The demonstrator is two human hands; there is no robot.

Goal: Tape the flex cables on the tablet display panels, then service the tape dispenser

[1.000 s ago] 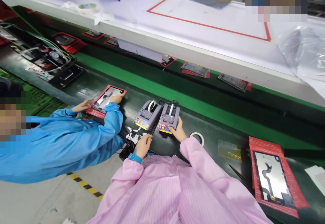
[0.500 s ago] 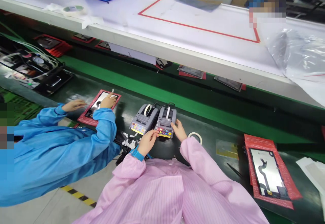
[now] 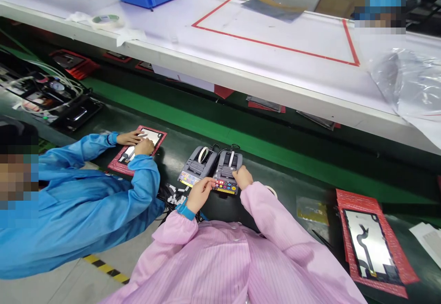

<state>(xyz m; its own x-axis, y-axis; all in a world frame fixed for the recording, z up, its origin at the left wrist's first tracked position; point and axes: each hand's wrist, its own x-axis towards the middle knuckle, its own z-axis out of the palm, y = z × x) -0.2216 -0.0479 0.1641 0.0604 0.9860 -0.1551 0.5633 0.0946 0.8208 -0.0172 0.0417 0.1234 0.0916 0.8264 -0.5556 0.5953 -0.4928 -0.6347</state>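
Note:
Two grey electric tape dispensers stand side by side in front of me. My left hand is at the front left corner of the right tape dispenser, beside its lit red display. Its thumb and fingers are pinched together; whatever lies between them is too small to make out. Curled around the right side of that same dispenser is my right hand, its fingertips partly hidden. The left tape dispenser carries a white tape roll, and neither hand is on it.
To the left, a co-worker's hands rest on a panel on red bubble wrap. White scraps lie by the dispensers. At right are another panel, a yellow film sheet and tweezers. A shelf overhangs the bench.
My right hand has curled more closely around the dispenser's side, while my left stays at its front corner. The co-worker's farther hand has come onto the panel. The view has shifted slightly.

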